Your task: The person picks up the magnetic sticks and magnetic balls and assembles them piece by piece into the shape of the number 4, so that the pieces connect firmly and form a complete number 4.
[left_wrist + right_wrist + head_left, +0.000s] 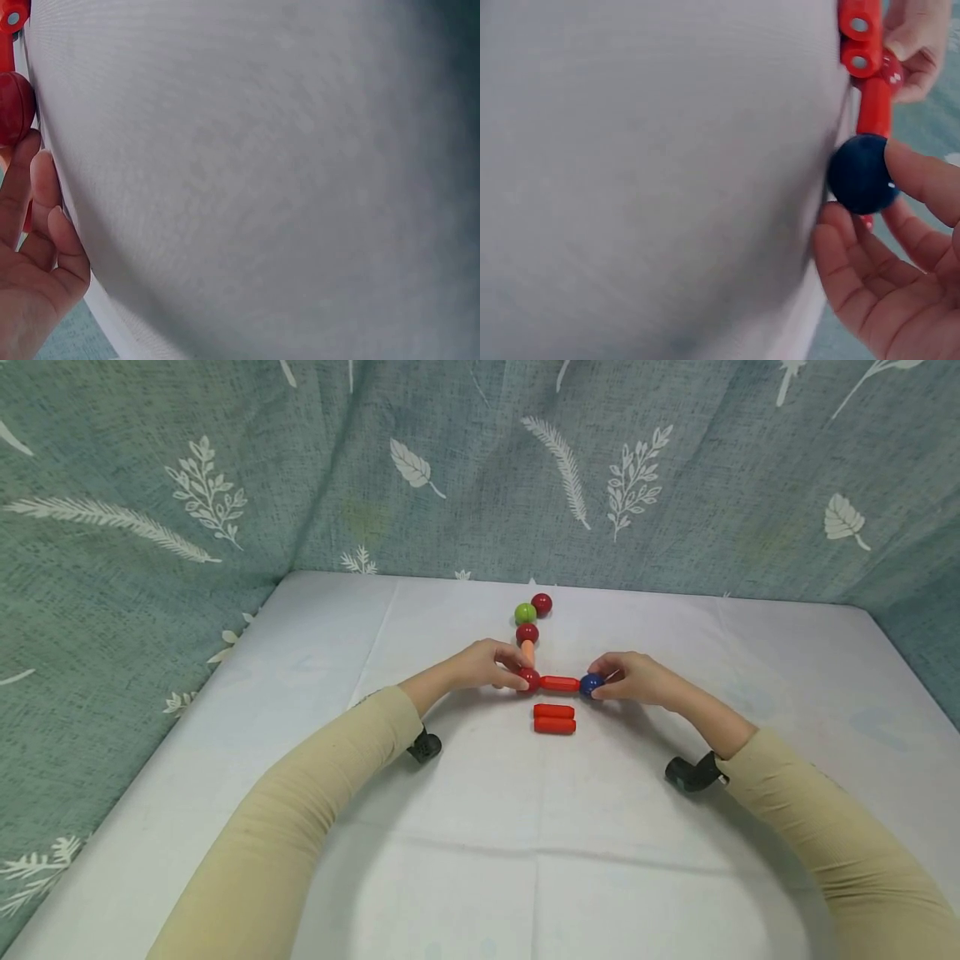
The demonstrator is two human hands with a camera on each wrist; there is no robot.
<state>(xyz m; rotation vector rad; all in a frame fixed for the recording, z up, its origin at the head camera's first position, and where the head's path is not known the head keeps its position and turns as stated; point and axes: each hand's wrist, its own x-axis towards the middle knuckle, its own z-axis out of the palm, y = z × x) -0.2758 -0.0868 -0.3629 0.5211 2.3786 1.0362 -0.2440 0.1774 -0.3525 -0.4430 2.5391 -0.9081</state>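
Observation:
My left hand point(487, 666) pinches a red ball point(529, 680) between thumb and fingers. A red rod point(560, 683) runs from that ball to a blue ball point(591, 685), which my right hand point(630, 678) holds between thumb and fingertips. From the left-hand ball an orange rod point(528, 652) leads away to another red ball point(527, 634). In the right wrist view the blue ball point(862, 174) sits at the red rod's end. The left wrist view catches the red ball point(15, 109) at my fingertips, at its left edge.
Two loose red rods point(554, 718) lie side by side just in front of the joined pieces. Beyond them, a green ball point(525, 613) and a dark red ball point(542, 603) rest near the far edge of the white-covered table point(465, 877). A patterned curtain point(480, 468) hangs behind.

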